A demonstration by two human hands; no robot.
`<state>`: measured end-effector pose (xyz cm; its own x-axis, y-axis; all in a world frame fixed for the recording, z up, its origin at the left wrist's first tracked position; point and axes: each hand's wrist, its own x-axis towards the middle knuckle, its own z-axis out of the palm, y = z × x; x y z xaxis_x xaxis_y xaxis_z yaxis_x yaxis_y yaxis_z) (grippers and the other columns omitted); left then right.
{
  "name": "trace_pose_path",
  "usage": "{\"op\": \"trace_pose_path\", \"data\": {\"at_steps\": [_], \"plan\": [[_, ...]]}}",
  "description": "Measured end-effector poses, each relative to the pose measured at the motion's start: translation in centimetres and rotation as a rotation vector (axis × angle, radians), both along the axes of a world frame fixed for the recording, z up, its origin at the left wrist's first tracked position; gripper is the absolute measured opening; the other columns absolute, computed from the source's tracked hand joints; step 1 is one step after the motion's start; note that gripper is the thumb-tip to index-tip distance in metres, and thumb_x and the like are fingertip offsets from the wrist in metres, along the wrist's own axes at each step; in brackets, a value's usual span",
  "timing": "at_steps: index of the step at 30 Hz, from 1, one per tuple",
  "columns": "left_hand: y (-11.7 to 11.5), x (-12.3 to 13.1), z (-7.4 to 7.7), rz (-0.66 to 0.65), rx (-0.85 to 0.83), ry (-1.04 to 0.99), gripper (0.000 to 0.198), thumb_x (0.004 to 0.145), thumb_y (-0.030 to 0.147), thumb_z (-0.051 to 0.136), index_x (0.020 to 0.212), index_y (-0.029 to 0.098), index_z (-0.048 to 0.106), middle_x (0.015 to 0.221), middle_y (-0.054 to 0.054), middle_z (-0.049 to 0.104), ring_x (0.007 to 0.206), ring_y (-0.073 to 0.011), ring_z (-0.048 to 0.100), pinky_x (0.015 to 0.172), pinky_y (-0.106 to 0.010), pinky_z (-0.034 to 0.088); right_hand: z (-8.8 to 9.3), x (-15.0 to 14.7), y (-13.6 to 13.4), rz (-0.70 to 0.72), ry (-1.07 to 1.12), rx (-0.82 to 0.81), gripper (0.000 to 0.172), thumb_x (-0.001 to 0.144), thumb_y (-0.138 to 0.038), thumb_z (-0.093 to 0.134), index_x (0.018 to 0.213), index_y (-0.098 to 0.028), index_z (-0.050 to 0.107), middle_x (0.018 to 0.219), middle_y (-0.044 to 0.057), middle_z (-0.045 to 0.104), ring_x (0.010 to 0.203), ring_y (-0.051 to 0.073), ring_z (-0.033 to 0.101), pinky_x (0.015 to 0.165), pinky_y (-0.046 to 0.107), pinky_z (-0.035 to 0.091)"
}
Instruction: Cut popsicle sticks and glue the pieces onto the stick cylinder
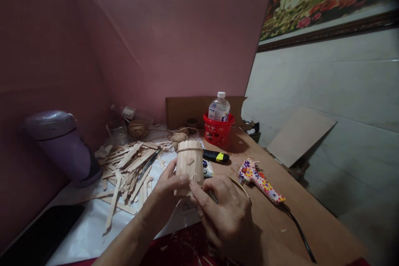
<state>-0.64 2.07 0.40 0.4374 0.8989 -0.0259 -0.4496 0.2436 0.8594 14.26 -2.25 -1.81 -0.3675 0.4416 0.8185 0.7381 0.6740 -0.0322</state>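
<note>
A small cup made of upright wooden craft sticks (187,170) is tilted in front of me. Twine runs round its upper part, and a small wooden heart sits on its side. My left hand (168,185) is closed round the cup from the left, its thumb across the lower front. At the cup's lower right, my right hand (226,212) has its fingers curled, the index fingertip pressing near the base. Whether a small piece is under that fingertip, I cannot make out. A black cutter with a yellow patch (218,156) lies just behind the cup.
Loose craft sticks (131,170) cover the left side. Twine balls (138,129) and a red bucket (218,131) holding a plastic bottle (220,109) stand behind. A flowered glue gun (261,183) with a black cord lies right. A purple tumbler (67,149) leans far left.
</note>
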Motion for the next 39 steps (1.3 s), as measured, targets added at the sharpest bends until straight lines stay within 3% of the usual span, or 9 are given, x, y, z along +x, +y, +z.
{"op": "trace_pose_path", "data": {"at_steps": [8, 13, 24, 31, 39], "plan": [[0.33, -0.02, -0.14, 0.013, -0.015, -0.014, 0.057, 0.066, 0.016, 0.065, 0.120, 0.018, 0.048, 0.089, -0.007, 0.064, 0.071, -0.0187, 0.060, 0.061, -0.028, 0.046, 0.12, 0.09, -0.07, 0.058, 0.161, -0.039, 0.030, 0.084, -0.010, 0.052, 0.113, -0.010, 0.060, 0.082, 0.010, 0.057, 0.077, 0.021, 0.051, 0.061, 0.034, 0.045], [0.47, -0.16, -0.47, -0.002, 0.015, 0.010, 0.058, 0.070, 0.018, 0.062, 0.125, 0.017, 0.044, 0.098, -0.011, 0.064, 0.077, -0.0200, 0.060, 0.065, -0.029, 0.046, -0.14, -0.04, 0.47, -0.036, 0.306, -0.067, 0.019, 0.085, -0.009, 0.053, 0.102, -0.012, 0.061, 0.085, 0.009, 0.060, 0.081, 0.021, 0.054, 0.070, 0.036, 0.046], [0.56, 0.25, -0.37, 0.061, 0.055, 0.007, 0.069, 0.062, 0.020, 0.068, 0.126, 0.017, 0.042, 0.096, -0.011, 0.066, 0.076, -0.0218, 0.063, 0.065, -0.029, 0.047, -0.02, -0.43, 0.39, -0.066, 0.276, -0.148, 0.020, 0.088, -0.014, 0.050, 0.105, -0.015, 0.060, 0.086, 0.008, 0.060, 0.084, 0.021, 0.055, 0.071, 0.036, 0.046], [-0.28, 0.52, 0.26, 0.158, 0.048, 0.036, 0.068, 0.066, 0.017, 0.062, 0.130, 0.019, 0.038, 0.101, -0.009, 0.065, 0.080, -0.0217, 0.062, 0.067, -0.029, 0.046, -0.19, -0.43, 0.34, -0.075, 0.263, -0.147, 0.021, 0.089, -0.014, 0.049, 0.108, -0.017, 0.059, 0.088, 0.008, 0.061, 0.085, 0.021, 0.055, 0.071, 0.034, 0.047], [0.06, 0.48, -0.12, 0.150, 0.052, 0.020, 0.077, 0.061, 0.021, 0.066, 0.132, 0.018, 0.036, 0.096, -0.010, 0.066, 0.079, -0.0238, 0.063, 0.066, -0.030, 0.046, -0.14, -0.52, 0.39, -0.055, 0.293, -0.140, 0.020, 0.088, -0.011, 0.050, 0.105, -0.015, 0.059, 0.088, 0.007, 0.061, 0.084, 0.020, 0.055, 0.072, 0.036, 0.046]]}}
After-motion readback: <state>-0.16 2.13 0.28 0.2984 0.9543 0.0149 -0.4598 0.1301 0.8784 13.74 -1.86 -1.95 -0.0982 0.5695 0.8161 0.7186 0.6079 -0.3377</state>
